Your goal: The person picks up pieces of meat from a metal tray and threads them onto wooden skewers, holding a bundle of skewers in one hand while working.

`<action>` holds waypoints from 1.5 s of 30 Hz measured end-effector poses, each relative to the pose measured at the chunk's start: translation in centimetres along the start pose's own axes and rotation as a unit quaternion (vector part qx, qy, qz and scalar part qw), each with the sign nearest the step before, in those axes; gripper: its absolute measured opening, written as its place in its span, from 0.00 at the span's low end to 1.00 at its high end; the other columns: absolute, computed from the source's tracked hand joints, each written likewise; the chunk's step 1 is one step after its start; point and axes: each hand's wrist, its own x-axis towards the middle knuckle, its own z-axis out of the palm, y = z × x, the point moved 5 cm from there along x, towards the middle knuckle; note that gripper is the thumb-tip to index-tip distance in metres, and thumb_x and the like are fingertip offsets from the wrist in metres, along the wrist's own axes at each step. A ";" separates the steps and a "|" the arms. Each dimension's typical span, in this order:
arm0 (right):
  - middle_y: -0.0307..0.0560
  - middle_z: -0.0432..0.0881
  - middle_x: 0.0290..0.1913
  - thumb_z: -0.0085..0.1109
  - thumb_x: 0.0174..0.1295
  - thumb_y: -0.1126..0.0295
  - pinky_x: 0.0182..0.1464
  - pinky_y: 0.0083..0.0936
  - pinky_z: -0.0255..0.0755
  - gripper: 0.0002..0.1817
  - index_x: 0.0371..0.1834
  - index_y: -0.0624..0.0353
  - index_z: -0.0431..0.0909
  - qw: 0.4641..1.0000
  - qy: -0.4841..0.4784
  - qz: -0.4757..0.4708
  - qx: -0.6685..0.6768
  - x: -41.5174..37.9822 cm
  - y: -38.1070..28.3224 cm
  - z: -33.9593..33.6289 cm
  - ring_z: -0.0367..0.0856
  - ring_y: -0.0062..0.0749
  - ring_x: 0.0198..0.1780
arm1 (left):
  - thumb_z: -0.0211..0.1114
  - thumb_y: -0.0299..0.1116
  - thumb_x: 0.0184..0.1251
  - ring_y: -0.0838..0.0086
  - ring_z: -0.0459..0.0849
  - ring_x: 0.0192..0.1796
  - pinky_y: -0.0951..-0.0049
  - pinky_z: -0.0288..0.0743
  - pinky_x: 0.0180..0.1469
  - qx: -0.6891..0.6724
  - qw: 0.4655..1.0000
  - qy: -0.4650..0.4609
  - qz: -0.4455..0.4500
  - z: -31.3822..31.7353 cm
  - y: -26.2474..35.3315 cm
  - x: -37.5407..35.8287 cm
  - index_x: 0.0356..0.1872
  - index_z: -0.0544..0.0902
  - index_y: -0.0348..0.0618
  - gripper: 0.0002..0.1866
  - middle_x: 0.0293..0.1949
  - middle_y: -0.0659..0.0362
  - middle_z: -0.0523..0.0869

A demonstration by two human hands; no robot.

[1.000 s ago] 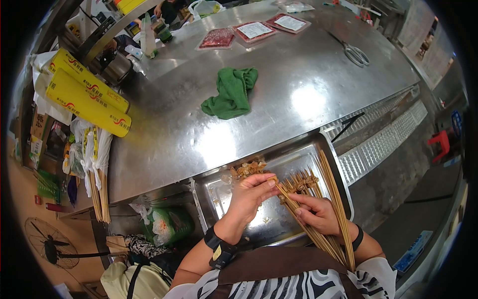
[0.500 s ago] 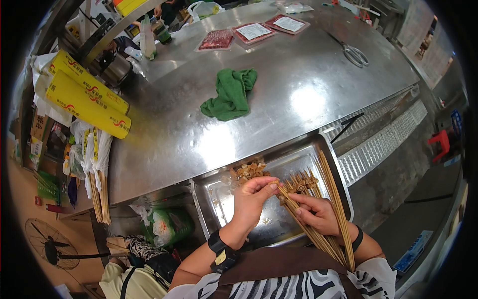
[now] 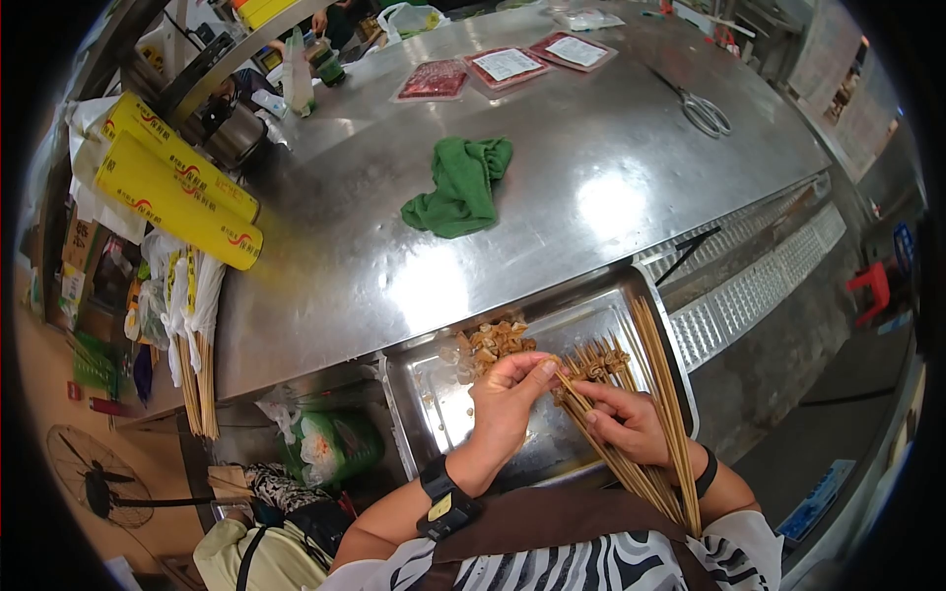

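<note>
- Head view: your left hand point(image 3: 507, 406) has its grip pinched at the tip of a thin tan wooden skewer point(image 3: 569, 381).
- Your right hand point(image 3: 631, 426) grips that skewer lower down, above the rectangular silver metal tray point(image 3: 537, 460).
- Glossy brown food pieces point(image 3: 501, 339) lie inside, beyond your left hand.

A green cloth point(image 3: 458, 189) lies on the metal table point(image 3: 325, 246), with 3 red packs point(image 3: 507, 67) and scissors point(image 3: 686, 96) farther back.

skewer point(image 3: 569, 380): tip indistinct at left hand point(image 3: 505, 404) | tray point(image 3: 399, 419): near edge partly hidden | labels point(image 3: 507, 64) (toward far edge of counter point(image 3: 325, 217)): print illegible
</note>
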 end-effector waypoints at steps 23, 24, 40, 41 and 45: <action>0.33 0.68 0.21 0.44 0.65 0.77 0.27 0.13 0.59 0.23 0.63 0.61 0.57 0.992 -0.022 0.014 0.121 0.0 0.4 0.6 0.64 0.12 0.23 | 0.57 0.29 0.65 0.66 0.82 0.44 0.67 0.75 0.48 -0.158 0.980 -0.009 -0.122 0.4 -0.7 0.0 0.42 0.78 0.35 0.09 0.39 0.53 0.82; 0.34 0.68 0.22 0.44 0.65 0.77 0.27 0.13 0.59 0.21 0.61 0.61 0.56 0.992 -0.025 0.010 0.123 0.0 0.4 0.6 0.64 0.13 0.24 | 0.57 0.29 0.65 0.66 0.82 0.44 0.67 0.75 0.48 -0.158 0.980 -0.009 -0.121 0.4 -0.6 0.0 0.42 0.78 0.35 0.09 0.39 0.53 0.82; 0.38 0.70 0.25 0.45 0.65 0.77 0.29 0.15 0.62 0.09 0.44 0.59 0.57 0.987 -0.012 0.017 0.162 0.0 0.7 0.6 0.67 0.17 0.26 | 0.57 0.27 0.65 0.66 0.82 0.45 0.65 0.77 0.49 -0.116 0.979 -0.029 -0.165 1.4 -1.2 -1.4 0.38 0.79 0.32 0.08 0.41 0.48 0.82; 0.38 0.70 0.25 0.45 0.65 0.77 0.29 0.15 0.62 0.09 0.44 0.59 0.57 0.987 -0.012 0.017 0.161 0.0 0.7 0.6 0.67 0.17 0.26 | 0.57 0.27 0.65 0.66 0.82 0.45 0.66 0.77 0.48 -0.106 0.980 -0.029 -0.167 1.3 -1.2 -1.4 0.38 0.80 0.32 0.08 0.41 0.49 0.83; 0.37 0.71 0.26 0.47 0.65 0.76 0.30 0.14 0.62 0.07 0.42 0.59 0.60 0.988 -0.014 0.025 0.154 0.0 0.9 0.4 0.68 0.16 0.27 | 0.58 0.28 0.65 0.68 0.83 0.43 0.68 0.78 0.47 -0.081 0.982 -0.030 -0.170 1.3 -1.0 -1.4 0.37 0.80 0.32 0.08 0.39 0.50 0.83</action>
